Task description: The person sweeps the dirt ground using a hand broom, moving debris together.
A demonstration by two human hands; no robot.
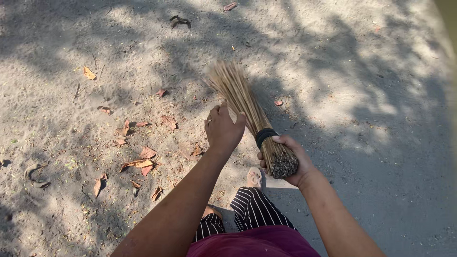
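I held one broom of thin tan sticks bound with a black band. My right hand gripped its cut butt end, fingers wrapped tight just below the band. My left hand rested against the sticks higher up, fingers loosely curled beside them. The bristle end pointed away over the sandy ground. About a dozen dry brown leaves lay scattered to my left.
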